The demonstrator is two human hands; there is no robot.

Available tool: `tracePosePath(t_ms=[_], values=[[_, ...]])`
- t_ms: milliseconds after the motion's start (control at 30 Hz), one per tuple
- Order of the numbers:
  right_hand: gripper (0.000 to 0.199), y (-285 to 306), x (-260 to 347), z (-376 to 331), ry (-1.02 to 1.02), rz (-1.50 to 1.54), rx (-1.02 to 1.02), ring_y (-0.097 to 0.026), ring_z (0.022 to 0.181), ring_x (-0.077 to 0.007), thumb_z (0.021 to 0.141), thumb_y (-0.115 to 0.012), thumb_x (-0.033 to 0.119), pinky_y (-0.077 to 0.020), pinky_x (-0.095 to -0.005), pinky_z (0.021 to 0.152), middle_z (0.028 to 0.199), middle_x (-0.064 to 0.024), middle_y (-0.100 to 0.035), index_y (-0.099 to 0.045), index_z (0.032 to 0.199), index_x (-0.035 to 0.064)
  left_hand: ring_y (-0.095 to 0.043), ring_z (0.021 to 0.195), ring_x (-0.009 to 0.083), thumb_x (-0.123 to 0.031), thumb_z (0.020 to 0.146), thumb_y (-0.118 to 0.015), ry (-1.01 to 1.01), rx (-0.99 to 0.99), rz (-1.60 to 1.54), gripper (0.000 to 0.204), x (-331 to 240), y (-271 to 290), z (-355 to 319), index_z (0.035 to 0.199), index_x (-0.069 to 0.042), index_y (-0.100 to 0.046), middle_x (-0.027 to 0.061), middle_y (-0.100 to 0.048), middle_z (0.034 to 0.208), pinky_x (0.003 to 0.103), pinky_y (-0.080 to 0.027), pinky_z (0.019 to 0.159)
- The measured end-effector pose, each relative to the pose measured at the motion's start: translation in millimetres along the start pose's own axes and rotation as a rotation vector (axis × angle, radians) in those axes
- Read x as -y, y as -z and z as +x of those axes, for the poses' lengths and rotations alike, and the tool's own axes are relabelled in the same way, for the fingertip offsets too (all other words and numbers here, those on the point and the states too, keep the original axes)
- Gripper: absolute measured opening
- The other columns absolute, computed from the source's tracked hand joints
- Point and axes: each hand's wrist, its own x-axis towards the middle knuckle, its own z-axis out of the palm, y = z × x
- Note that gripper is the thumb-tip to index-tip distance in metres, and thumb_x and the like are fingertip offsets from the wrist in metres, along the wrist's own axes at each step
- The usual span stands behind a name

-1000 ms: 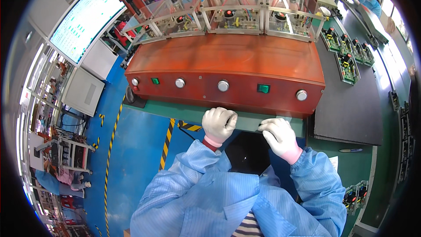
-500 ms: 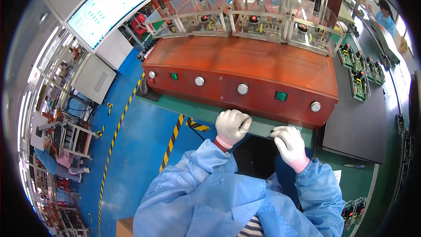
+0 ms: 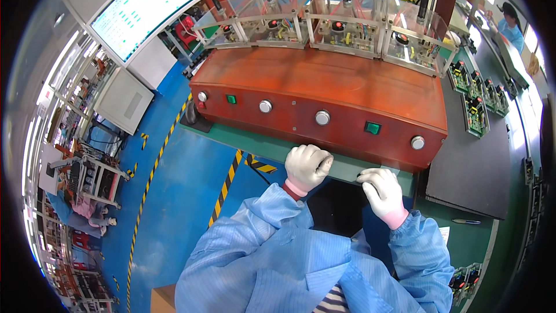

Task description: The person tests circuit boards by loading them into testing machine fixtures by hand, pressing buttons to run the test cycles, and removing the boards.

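Observation:
My left hand [image 3: 307, 167], in a white glove, rests at the front edge of the green bench [image 3: 258, 145]. Its fingers are curled in toward the thumb, leaving a hollow in which I see nothing held. Farther right, my right hand [image 3: 382, 191] lies by the same edge, also gloved, with fingers loosely stretched and a small dark spot at one fingertip. Just beyond both hands stands a red-orange test machine [image 3: 318, 81]; its front panel carries round silver buttons [image 3: 322, 117] and green switches [image 3: 372, 128]. Neither hand touches the buttons.
Clear-covered fixtures [image 3: 346, 29] line the machine's top. Circuit boards [image 3: 475, 113] lie on the dark mat [image 3: 469, 168] at the right, with a pen [image 3: 466, 221] nearer me. A lit screen [image 3: 145, 11] stands at far left. Another person [image 3: 509, 29] sits at far right.
The whole scene has shifted very slightly in the view. Both hands keep the same pose and place at the bench edge.

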Motion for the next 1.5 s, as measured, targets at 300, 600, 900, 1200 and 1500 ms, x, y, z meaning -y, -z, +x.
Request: tracePosePath(t_ms=[300,600,900,1200,1500], values=[[0.014,-0.2,-0.8,-0.1,0.011,-0.027,-0.017,-0.066,0.105,-0.0264,0.096,-0.063,0.011,-0.0480,-0.0350,0.098,0.116,-0.0068,-0.074,-0.076,0.103,0.0070,-0.059,0.069,0.0240,-0.031,0.086,-0.074,-0.007,0.014,-0.003,0.020,-0.1,0.7,0.6,0.078,-0.013,-0.074,0.0011,-0.069,0.079,0.036,-0.047,0.067],[0.015,1.1,-0.1,0.3,0.007,-0.016,0.000,-0.066,0.104,-0.0261,0.096,-0.063,0.011,-0.0479,-0.0350,0.098,0.114,-0.0066,-0.074,-0.076,0.103,0.0076,-0.060,0.070,0.0243,-0.024,0.081,-0.076,-0.025,0.014,0.007,0.010,1.8,0.2,0.3,0.080,-0.014,-0.075,0.0008,-0.068,0.080,0.036,-0.047,0.066],[0.015,2.1,0.6,-1.4,0.004,-0.004,0.001,-0.066,0.105,-0.0264,0.097,-0.063,0.011,-0.0478,-0.0351,0.098,0.115,-0.0070,-0.074,-0.075,0.104,0.0071,-0.059,0.069,0.0241,-0.031,0.086,-0.074,-0.001,0.019,0.008,0.019,-0.5,-0.8,-0.9,0.078,-0.014,-0.075,0.0010,-0.068,0.079,0.036,-0.048,0.067],[0.015,0.6,1.4,0.6,-0.003,-0.003,0.012,-0.066,0.105,-0.0265,0.098,-0.063,0.012,-0.0479,-0.0351,0.098,0.116,-0.0073,-0.074,-0.075,0.104,0.0071,-0.059,0.069,0.0239,-0.030,0.086,-0.074,0.005,0.006,0.009,0.019,-0.5,0.9,0.6,0.077,-0.014,-0.075,0.0009,-0.068,0.079,0.036,-0.048,0.068],[0.014,-0.5,-2.2,-0.5,0.029,-0.039,-0.031,-0.066,0.104,-0.0260,0.097,-0.064,0.011,-0.0483,-0.0348,0.097,0.115,-0.0066,-0.074,-0.076,0.104,0.0079,-0.059,0.069,0.0242,-0.028,0.084,-0.075,-0.019,0.023,-0.013,0.015,1.0,0.4,0.7,0.078,-0.014,-0.075,0.0009,-0.068,0.080,0.036,-0.048,0.068]])
